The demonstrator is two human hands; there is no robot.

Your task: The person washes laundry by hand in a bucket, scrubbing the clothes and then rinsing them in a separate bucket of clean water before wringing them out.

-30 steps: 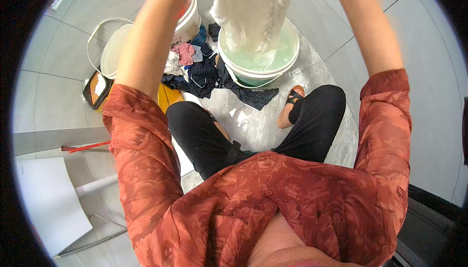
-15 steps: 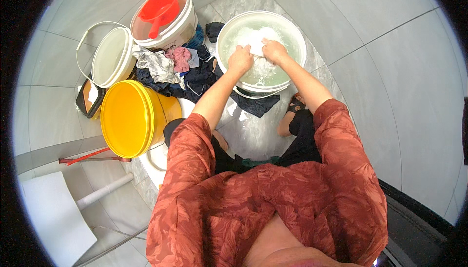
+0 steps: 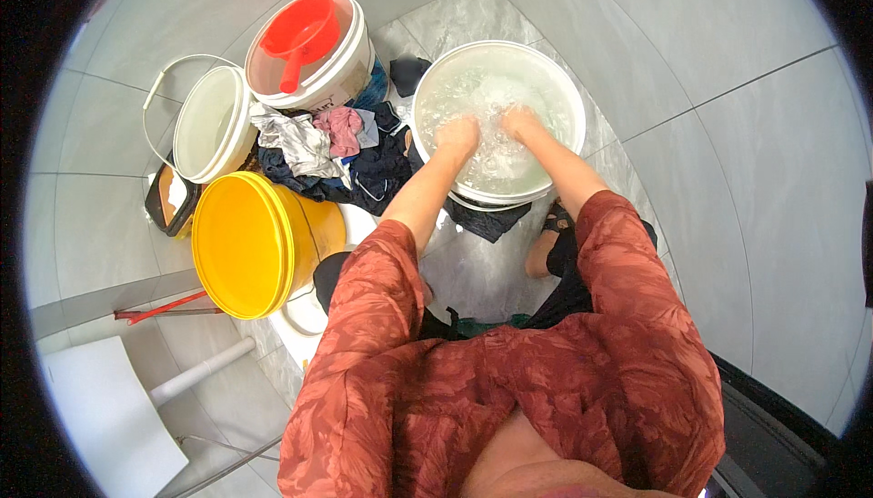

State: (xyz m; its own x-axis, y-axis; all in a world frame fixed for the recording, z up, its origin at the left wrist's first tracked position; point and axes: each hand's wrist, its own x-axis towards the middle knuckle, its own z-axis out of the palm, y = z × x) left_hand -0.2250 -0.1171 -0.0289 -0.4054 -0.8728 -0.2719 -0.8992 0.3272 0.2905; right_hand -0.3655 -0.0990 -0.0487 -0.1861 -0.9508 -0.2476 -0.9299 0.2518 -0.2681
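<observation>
A white bucket (image 3: 575, 134) of cloudy, splashing water stands in front of me. My left hand (image 3: 457, 137) is closed and dips into the water at the near left. To its right, my right hand (image 3: 521, 123), also closed, is partly under the surface. Both hands grip a white cloth (image 3: 502, 90), which shows only as a pale blur in the churned water. Froth and ripples hide my fingertips.
Left of the bucket lies a heap of dark clothes (image 3: 380, 171) with white and pink pieces. Behind it stands a white bucket (image 3: 364, 52) holding a red dipper (image 3: 300, 30). A yellow bucket (image 3: 314, 225) and a tilted pale bucket (image 3: 205, 125) are farther left. Dark cloth (image 3: 491, 221) lies by the bucket's base.
Both hands have gone down into the water with the white cloth, which was held above the surface between them. The water now splashes around them. The whole view has shifted slightly.
</observation>
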